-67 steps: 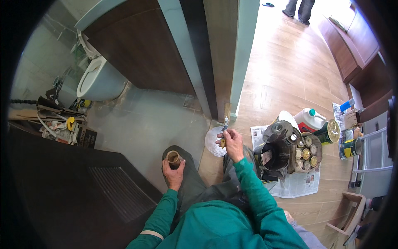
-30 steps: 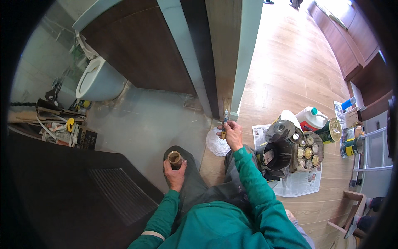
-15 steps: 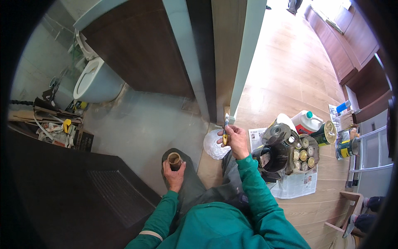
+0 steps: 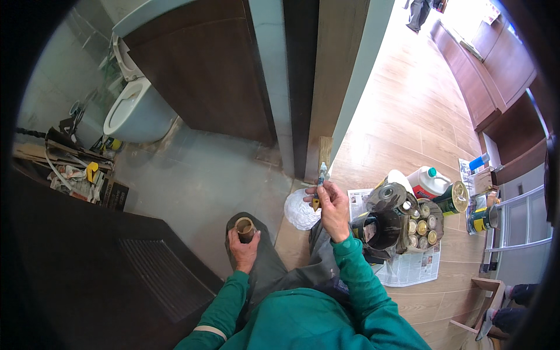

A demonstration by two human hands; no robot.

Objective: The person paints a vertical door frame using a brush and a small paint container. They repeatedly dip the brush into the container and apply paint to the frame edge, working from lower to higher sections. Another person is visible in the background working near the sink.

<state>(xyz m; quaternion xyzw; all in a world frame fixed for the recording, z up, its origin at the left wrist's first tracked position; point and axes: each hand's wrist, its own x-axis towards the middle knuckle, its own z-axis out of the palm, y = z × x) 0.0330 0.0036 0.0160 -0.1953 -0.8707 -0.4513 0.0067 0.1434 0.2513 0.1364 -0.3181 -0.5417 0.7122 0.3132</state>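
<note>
My right hand point(image 4: 334, 213) is closed around a paintbrush point(image 4: 322, 168) with a yellow-tipped handle. The brush points up, and its tan bristle end lies over the lower part of the wooden door jamb point(image 4: 333, 87); I cannot tell how firmly it touches. On my left knee, my left hand point(image 4: 243, 255) wraps round a small brown cup point(image 4: 245, 227) held upright, its mouth showing something brownish inside. Just left of my right hand, a round white wrinkled bundle point(image 4: 298, 211), perhaps cloth, rests on the floor by the threshold.
Several cans point(image 4: 421, 226), a dark bucket point(image 4: 389, 227) and a white jug point(image 4: 430, 182) stand on newspaper point(image 4: 411, 269) to the right. A dark door point(image 4: 105, 256) is close on my left. Beyond are a toilet point(image 4: 135, 111), a ladder point(image 4: 525, 219) and other people's feet.
My right hand has shifted slightly, and the brush's tan end looks broader against the jamb. My left hand still holds the cup on my knee. The whole view has tilted a little.
</note>
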